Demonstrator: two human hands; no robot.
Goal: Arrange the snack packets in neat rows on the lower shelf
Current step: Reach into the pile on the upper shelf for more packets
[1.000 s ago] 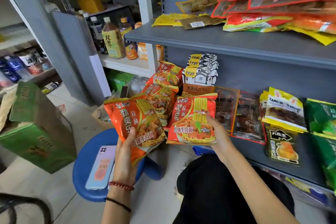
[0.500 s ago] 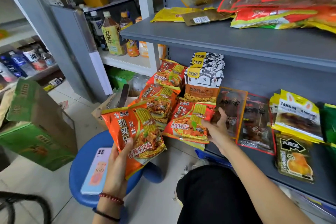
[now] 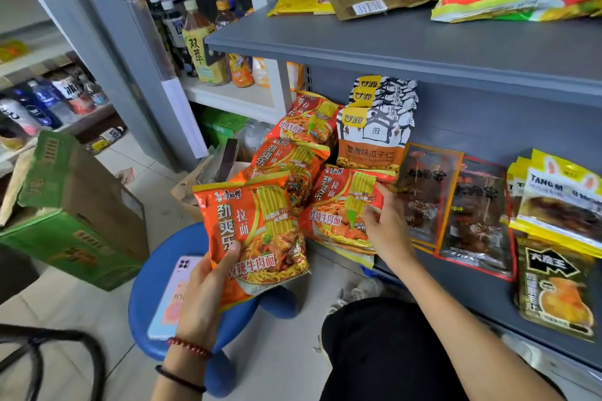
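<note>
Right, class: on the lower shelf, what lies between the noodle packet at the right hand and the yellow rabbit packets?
An orange-edged dark packet and a red-edged dark packet, side by side, in the head view.

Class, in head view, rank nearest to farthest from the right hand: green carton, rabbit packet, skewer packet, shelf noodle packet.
1. Shelf noodle packet, touched by the right hand.
2. Skewer packet, just right.
3. Rabbit packet, farther right.
4. Green carton, floor, far left.
</note>
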